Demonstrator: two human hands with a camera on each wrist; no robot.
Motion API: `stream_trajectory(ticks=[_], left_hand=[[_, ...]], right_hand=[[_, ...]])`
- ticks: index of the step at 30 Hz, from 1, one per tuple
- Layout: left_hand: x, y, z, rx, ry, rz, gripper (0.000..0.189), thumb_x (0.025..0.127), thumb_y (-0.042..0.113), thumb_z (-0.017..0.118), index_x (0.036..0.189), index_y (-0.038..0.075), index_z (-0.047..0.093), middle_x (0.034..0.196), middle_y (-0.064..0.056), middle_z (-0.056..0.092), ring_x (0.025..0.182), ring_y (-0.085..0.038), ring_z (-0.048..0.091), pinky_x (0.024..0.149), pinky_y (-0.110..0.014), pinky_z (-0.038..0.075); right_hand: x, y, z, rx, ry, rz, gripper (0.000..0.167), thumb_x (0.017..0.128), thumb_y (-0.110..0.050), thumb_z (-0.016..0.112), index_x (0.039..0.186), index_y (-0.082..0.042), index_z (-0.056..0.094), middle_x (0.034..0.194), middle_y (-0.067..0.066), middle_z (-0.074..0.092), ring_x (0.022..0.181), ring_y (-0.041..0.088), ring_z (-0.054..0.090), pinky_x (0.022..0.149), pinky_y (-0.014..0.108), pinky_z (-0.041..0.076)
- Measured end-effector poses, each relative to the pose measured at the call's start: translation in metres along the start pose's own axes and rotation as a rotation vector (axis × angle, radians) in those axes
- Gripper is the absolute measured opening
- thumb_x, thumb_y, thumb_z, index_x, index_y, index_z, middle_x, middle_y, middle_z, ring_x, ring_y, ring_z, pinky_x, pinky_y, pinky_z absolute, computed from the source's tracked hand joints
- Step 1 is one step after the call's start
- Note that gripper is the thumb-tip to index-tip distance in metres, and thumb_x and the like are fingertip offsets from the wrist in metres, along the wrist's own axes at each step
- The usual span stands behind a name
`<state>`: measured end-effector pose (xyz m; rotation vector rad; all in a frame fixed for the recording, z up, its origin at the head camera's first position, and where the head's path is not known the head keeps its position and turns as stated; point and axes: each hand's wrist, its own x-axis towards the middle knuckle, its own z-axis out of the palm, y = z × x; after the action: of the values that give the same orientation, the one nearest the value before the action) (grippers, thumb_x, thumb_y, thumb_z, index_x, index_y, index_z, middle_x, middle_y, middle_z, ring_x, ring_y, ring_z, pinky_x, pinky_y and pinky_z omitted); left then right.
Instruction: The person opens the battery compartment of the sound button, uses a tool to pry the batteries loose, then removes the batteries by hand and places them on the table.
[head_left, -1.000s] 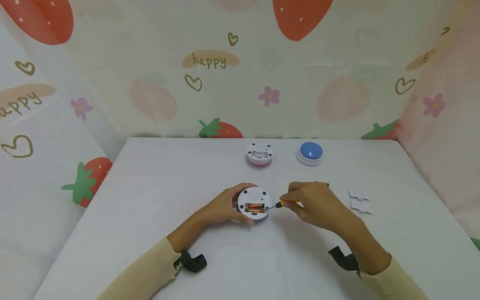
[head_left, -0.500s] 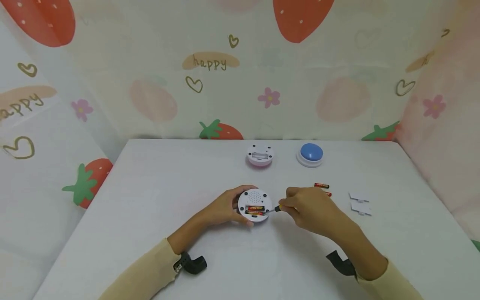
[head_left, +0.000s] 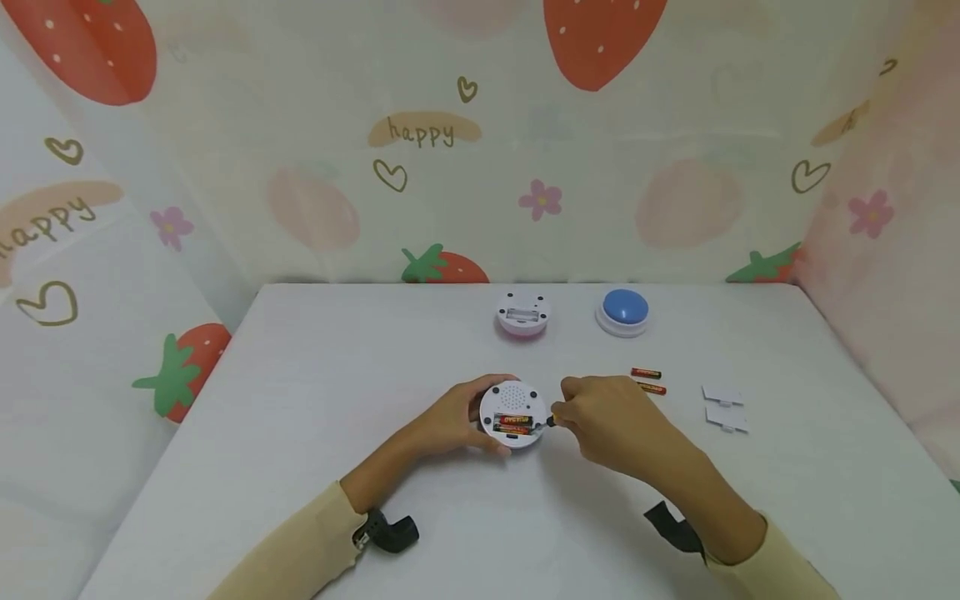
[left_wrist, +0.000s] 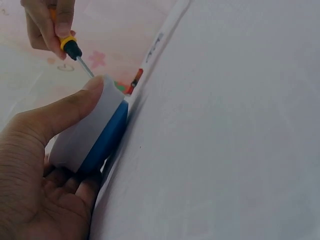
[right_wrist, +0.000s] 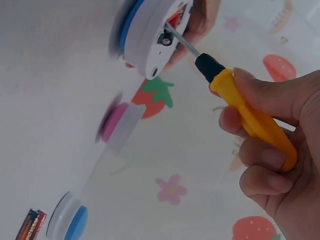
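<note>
A round white button light [head_left: 513,397] with a blue dome lies upside down on the table. Two red AA-type batteries [head_left: 513,425] sit in its uncovered compartment. My left hand [head_left: 455,419] grips its rim, thumb at the near side and fingers curled round the far side. In the right wrist view, my right hand [right_wrist: 295,130] holds a screwdriver by its yellow handle [right_wrist: 255,117]. The metal shaft [right_wrist: 184,40] reaches into the compartment, its tip by the battery ends at the right. The exact contact of the tip is hard to see.
Behind stand an upturned pink-and-white button [head_left: 522,315] with a bare battery slot and a blue-topped button [head_left: 624,312]. Right of my right hand lie two loose batteries [head_left: 647,373] and two white battery covers [head_left: 726,418]. A printed cloth wall [head_left: 442,200] rises behind the table.
My right hand has shifted left and slightly lower, closer to the button light, uncovering the two loose batteries. The left hand keeps its hold, and the head view has tilted up slightly.
</note>
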<state>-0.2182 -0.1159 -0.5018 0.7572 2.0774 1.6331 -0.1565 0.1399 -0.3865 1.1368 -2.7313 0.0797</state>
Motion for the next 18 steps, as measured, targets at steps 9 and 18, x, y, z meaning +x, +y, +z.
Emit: stream_trajectory(ticks=[9, 18], left_hand=[[0.0, -0.001, -0.001, 0.0, -0.006, 0.013, 0.097, 0.068, 0.0, 0.093, 0.151, 0.014, 0.045, 0.143, -0.003, 0.055, 0.126, -0.017, 0.057, 0.102, -0.027, 0.05], [0.0, -0.001, -0.001, 0.005, -0.003, 0.015, 0.096, 0.068, 0.001, 0.093, 0.15, 0.014, 0.045, 0.142, -0.003, 0.055, 0.126, -0.017, 0.056, 0.103, -0.027, 0.049]], right_hand=[[0.013, -0.01, -0.006, -0.121, -0.059, -0.053, 0.003, 0.083, -0.013, 0.082, 0.086, -0.015, 0.08, 0.071, -0.005, 0.052, 0.06, 0.011, 0.046, 0.048, 0.022, 0.037], [0.002, 0.001, 0.009, 0.085, 0.037, 0.073, 0.008, 0.085, -0.013, 0.083, 0.092, -0.015, 0.082, 0.071, -0.008, 0.057, 0.06, 0.007, 0.044, 0.054, 0.019, 0.039]])
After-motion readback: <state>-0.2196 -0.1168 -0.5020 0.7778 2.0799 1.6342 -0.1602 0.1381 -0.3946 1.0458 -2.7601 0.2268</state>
